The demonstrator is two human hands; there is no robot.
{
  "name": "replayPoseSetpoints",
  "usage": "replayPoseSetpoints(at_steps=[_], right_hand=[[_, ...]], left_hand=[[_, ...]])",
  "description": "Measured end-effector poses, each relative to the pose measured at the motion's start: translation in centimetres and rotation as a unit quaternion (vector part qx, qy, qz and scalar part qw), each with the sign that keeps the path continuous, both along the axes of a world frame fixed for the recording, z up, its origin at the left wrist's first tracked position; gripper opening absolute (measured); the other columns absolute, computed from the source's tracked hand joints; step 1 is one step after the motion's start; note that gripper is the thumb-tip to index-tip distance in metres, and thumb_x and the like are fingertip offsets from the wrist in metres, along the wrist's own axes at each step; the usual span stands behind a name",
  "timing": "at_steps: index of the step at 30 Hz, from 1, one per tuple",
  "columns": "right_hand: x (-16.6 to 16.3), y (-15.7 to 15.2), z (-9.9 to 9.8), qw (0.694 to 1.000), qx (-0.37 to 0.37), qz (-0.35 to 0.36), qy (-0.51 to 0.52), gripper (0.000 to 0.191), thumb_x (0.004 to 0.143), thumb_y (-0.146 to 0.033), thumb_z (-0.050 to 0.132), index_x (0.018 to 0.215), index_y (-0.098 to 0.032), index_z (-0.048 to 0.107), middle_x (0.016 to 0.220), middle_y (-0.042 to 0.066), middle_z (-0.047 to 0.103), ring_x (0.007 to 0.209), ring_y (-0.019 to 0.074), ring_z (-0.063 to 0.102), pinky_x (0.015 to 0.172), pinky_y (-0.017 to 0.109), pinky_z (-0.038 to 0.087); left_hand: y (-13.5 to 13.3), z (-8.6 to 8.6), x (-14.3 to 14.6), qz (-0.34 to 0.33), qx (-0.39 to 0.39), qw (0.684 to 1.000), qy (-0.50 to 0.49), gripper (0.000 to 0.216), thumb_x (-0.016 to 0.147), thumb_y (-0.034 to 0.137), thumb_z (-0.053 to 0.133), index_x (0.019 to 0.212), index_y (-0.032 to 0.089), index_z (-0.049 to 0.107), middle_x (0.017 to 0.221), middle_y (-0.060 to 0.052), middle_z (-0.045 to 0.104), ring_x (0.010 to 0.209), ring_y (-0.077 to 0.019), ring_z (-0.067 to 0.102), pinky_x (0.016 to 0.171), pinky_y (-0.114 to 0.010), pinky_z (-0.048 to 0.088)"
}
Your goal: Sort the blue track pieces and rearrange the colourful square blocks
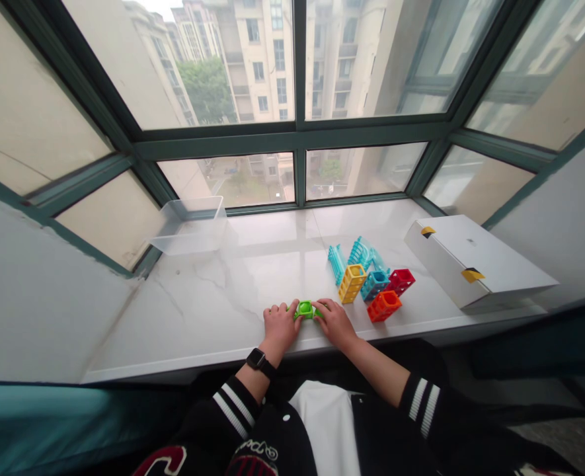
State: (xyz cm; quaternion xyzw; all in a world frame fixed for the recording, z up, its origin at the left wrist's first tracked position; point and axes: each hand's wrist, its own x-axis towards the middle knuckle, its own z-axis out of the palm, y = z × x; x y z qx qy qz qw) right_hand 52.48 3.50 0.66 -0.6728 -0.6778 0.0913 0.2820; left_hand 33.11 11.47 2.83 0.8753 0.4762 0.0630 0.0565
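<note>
A small bright green plastic block piece lies low over the white sill, between my two hands. From the left, my left hand grips its end with fingers and thumb. My right hand pinches the other end, and its fingers cover part of the green plastic. To the right of my right hand stand a yellow block tower, a blue one, an orange one and a red one. Light-blue ladder-like plastic pieces sit behind them.
A clear plastic bin stands at the back left of the marble-patterned sill. On the right is a white box with yellow-and-black tabs. Green-framed windows close off the back. The sill's front edge runs just below my hands.
</note>
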Motion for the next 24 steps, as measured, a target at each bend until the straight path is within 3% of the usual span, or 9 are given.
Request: replayPoseSetpoints(at_steps=[8, 15, 21, 24], right_hand=[[-0.1, -1.5, -2.2, 0.998, 0.051, -0.023, -0.003, 0.045, 0.104, -0.020, 0.048, 0.146, -0.029, 0.061, 0.140, 0.013, 0.059, 0.126, 0.0304, 0.056, 0.109, 0.050, 0.048], [0.0, -1.6, -2.1, 0.999, 0.049, -0.011, 0.006, 0.045, 0.104, -0.020, 0.047, 0.146, -0.030, 0.061, 0.141, 0.013, 0.059, 0.128, 0.0303, 0.056, 0.110, 0.050, 0.049], [0.1, -1.6, -2.3, 0.999, 0.053, -0.009, 0.010, 0.044, 0.104, -0.021, 0.045, 0.144, -0.030, 0.061, 0.140, 0.013, 0.059, 0.129, 0.0303, 0.056, 0.110, 0.051, 0.049], [0.0, -1.6, -2.2, 0.999, 0.051, -0.009, 0.012, 0.044, 0.104, -0.022, 0.046, 0.146, -0.029, 0.059, 0.140, 0.013, 0.059, 0.128, 0.0309, 0.056, 0.109, 0.051, 0.049]], left_hand=[[2.7, 0.2, 0.2, 0.035, 0.005, 0.999, 0.014, 0.053, 0.103, 0.053, 0.050, 0.151, 0.029, 0.054, 0.112, -0.016, 0.071, 0.105, -0.0362, 0.061, 0.092, -0.049, 0.036], [5.3, 0.5, 1.9, 0.051, 0.001, 0.998, 0.027, 0.059, 0.105, 0.053, 0.046, 0.161, 0.033, 0.041, 0.113, -0.016, 0.070, 0.106, -0.0373, 0.061, 0.090, -0.050, 0.037], [6.0, 0.6, 2.4, 0.075, -0.012, 0.997, 0.029, 0.060, 0.104, 0.053, 0.047, 0.155, 0.022, 0.046, 0.120, -0.021, 0.068, 0.113, -0.0385, 0.060, 0.093, -0.050, 0.037], [5.9, 0.4, 2.3, 0.072, -0.005, 0.997, 0.029, 0.059, 0.105, 0.053, 0.046, 0.155, 0.023, 0.047, 0.119, -0.020, 0.069, 0.112, -0.0381, 0.060, 0.093, -0.050, 0.037]])
